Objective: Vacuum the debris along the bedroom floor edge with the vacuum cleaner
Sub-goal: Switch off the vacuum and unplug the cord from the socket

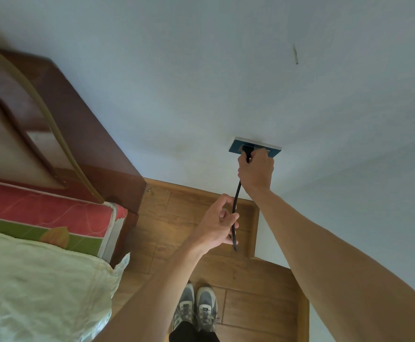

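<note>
Right hand (256, 172): fingers curled round the black plug (246, 154), holding it at the wall socket (274, 151). Prongs are hidden, so can't tell if it's fully seated. Left hand (217, 225) is lower, pinching the black cord (236, 198) that hangs from the plug; the cord passes through its fingers and shows just below them. Step looks like the power hookup, ahead of any vacuuming; plugging in versus pulling out can't be told. Next move likely needs a straight push into the socket with slack in the cord, then going for the machine. Vacuum cleaner not in view, only its cord. Wood floor (251, 290) meets the wall below the hands, beside the bed (41, 206). Debris too small to make out.
</note>
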Demonstrator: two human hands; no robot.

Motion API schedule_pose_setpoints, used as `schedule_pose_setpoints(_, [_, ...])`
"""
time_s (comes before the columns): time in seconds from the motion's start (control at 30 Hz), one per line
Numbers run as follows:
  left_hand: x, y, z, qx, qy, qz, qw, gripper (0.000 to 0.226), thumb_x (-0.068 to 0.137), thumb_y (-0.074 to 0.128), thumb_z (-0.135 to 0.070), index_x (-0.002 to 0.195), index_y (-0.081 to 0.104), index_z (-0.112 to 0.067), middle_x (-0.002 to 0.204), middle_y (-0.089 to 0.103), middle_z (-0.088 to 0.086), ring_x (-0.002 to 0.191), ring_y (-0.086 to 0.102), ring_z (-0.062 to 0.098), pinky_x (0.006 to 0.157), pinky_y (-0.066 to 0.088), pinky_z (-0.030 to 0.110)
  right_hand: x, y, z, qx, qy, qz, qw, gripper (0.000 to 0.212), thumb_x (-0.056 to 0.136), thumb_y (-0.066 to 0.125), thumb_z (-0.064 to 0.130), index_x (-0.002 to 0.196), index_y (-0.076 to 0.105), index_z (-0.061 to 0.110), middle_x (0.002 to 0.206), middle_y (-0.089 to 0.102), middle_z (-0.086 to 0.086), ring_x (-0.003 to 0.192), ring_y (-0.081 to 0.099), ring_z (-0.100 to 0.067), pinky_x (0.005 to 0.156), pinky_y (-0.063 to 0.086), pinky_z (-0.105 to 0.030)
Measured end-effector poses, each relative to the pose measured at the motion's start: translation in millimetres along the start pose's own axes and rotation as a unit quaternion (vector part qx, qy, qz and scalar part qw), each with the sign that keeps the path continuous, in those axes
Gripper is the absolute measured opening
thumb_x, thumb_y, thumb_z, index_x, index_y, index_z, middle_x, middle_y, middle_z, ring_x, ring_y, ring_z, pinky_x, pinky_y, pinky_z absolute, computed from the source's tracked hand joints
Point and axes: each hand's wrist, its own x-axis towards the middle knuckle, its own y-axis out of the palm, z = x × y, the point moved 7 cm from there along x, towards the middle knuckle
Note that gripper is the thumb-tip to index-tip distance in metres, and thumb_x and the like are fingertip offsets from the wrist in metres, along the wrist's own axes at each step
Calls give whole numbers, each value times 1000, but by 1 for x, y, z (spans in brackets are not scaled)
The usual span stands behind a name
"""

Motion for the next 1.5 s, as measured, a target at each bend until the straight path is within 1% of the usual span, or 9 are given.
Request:
schedule_pose_setpoints(0.13, [-1, -1, -1, 3, 2, 3, 1000, 18, 102, 54, -11, 105, 49, -28, 90, 59, 13, 87, 68, 25, 79, 61, 53, -3, -2, 2, 16, -1, 7, 1000, 26, 97, 54, 26, 91, 54, 1, 76, 65, -16, 55, 65, -27, 52, 57, -39])
schedule_pose_setpoints(0.27, [-1, -1, 0, -7, 2, 4, 1000, 17, 102, 54, -11, 111, 49, -23, 85, 59, 9, 83, 68, 22, 79, 61, 54, -5, -3, 4, 29, -5, 8, 1000, 23, 98, 54, 23, 93, 54, 1, 72, 64, -15, 54, 64, -28, 40, 44, -19])
schedule_pose_setpoints(0.43, [-3, 2, 0, -14, 4, 1, 1000, 19, 101, 55, -11, 117, 48, -17, 86, 59, 11, 81, 67, 23, 77, 62, 51, -8, -4, 7, 36, -10, 8, 999, 23, 100, 53, 21, 90, 50, 1, 67, 63, -17, 47, 58, -23, 38, 40, -13])
schedule_pose_setpoints(0.7, [-2, 8, -5, -5, -7, 9, 1000, 21, 102, 53, -11, 121, 45, -15, 88, 58, 12, 86, 68, 28, 78, 62, 49, -6, -7, 10, 33, -16, 17, 999, 21, 99, 54, 21, 91, 49, 2, 67, 62, -14, 54, 62, -31, 51, 54, -44])
schedule_pose_setpoints(0.87, [-25, 12, 30, 81, -46, 59, 994, 14, 102, 52, -13, 112, 47, -22, 92, 62, 8, 83, 68, 19, 80, 62, 50, -50, 1, -21, -21, 11, 54, 998, 19, 100, 53, 23, 96, 46, 6, 83, 63, -12, 69, 62, -25, 46, 44, -27])
schedule_pose_setpoints(0.97, [-49, 9, 52, 37, -54, 40, 997, 14, 103, 52, -13, 112, 48, -24, 90, 60, 9, 80, 67, 20, 78, 62, 51, -76, -2, -38, -6, 15, 72, 997, 17, 100, 54, 25, 96, 45, 10, 83, 64, -11, 68, 65, -25, 53, 55, -38])
schedule_pose_setpoints(1.17, [-65, 13, 44, 18, -37, 34, 999, 14, 103, 53, -13, 106, 47, -26, 91, 57, 10, 81, 66, 20, 79, 62, 50, -89, -13, -7, 70, 8, 68, 995, 15, 100, 56, 22, 94, 45, 13, 79, 64, -10, 66, 64, -27, 54, 55, -39])
schedule_pose_setpoints(1.37, [-89, 15, 16, 32, -15, 4, 999, 15, 102, 53, -10, 109, 46, -22, 89, 59, 8, 80, 67, 18, 83, 60, 50, -102, -50, 38, 97, -28, 61, 993, 15, 101, 54, 20, 92, 44, 12, 75, 63, -7, 60, 59, -19, 47, 48, -23])
schedule_pose_setpoints(1.5, [-107, 12, -11, 9, 15, -33, 999, 14, 101, 55, -11, 102, 48, -23, 85, 57, 7, 79, 66, 19, 83, 58, 58, -107, -68, 83, 121, -80, 66, 987, 20, 102, 51, 22, 91, 40, 10, 67, 57, -8, 52, 54, -25, 46, 52, -46])
